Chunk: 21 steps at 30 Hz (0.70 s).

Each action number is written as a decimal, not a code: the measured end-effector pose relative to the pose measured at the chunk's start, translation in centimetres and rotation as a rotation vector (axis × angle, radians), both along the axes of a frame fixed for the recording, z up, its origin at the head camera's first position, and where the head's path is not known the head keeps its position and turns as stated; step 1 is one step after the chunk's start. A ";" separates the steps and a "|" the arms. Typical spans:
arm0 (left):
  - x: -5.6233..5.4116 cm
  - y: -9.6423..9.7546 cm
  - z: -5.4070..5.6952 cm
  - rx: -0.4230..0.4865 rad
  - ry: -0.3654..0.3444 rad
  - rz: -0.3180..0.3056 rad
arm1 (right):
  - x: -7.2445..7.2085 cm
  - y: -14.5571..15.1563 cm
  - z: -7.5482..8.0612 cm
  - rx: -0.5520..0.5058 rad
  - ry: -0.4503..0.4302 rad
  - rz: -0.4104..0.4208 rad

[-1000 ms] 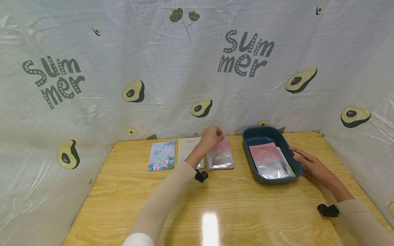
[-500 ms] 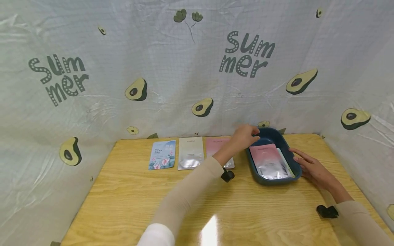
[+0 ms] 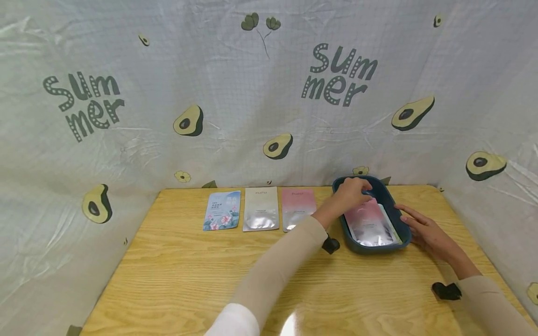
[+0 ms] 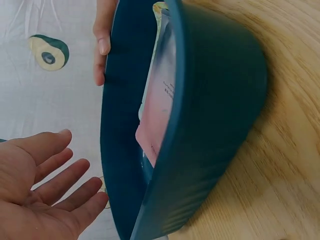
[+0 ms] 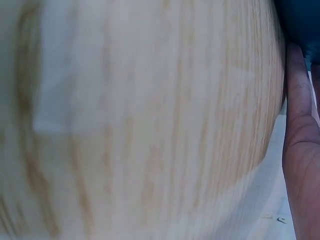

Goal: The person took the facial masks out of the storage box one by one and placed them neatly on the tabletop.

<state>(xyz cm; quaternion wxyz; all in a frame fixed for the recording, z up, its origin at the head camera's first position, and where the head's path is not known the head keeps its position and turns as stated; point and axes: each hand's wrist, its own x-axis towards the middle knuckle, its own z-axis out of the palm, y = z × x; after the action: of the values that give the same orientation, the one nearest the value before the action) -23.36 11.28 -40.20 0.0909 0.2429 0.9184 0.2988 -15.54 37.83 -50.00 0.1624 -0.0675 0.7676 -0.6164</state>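
Note:
A dark blue plastic bin [image 3: 375,249] stands at the right of the table. Inside lies a pink-and-silver face mask packet [image 3: 370,224], with a pale green-edged packet [image 3: 395,233] partly under it. My left hand [image 3: 352,192] hovers over the bin's back left side, fingers spread and holding nothing; the left wrist view also shows this palm [image 4: 30,190] beside the rim. My right hand [image 3: 426,233] rests against the bin's right side, with fairly straight fingers at the rim. In the right wrist view, part of that hand [image 5: 302,115] touches the blue wall.
Three face mask packets lie in a row left of the bin: a blue floral one [image 3: 222,211], a cream-and-silver one [image 3: 260,209] and a pink-and-silver one [image 3: 297,205]. A printed white curtain [image 3: 235,93] hangs behind the wooden table [image 3: 189,280].
My left hand has moved right, from above the pink packet in the row to over the bin. My right hand has stayed at the bin's side.

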 end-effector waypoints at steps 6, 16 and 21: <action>-0.5 1.1 0.0 -0.038 -0.010 0.017 | -0.2 0.3 -0.1 0.008 -0.013 -0.013; -1.8 2.2 -0.6 -0.099 -0.092 0.057 | -0.7 0.3 0.3 0.021 -0.021 -0.012; -2.6 2.3 -1.2 -0.115 -0.108 0.008 | -1.2 0.3 0.3 0.018 -0.023 0.000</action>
<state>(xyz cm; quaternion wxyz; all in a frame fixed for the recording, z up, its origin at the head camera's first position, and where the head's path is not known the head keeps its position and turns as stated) -25.95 13.53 -41.36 0.1527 0.2170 0.9288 0.2586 -16.69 38.12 -49.68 0.1718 -0.0586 0.7710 -0.6104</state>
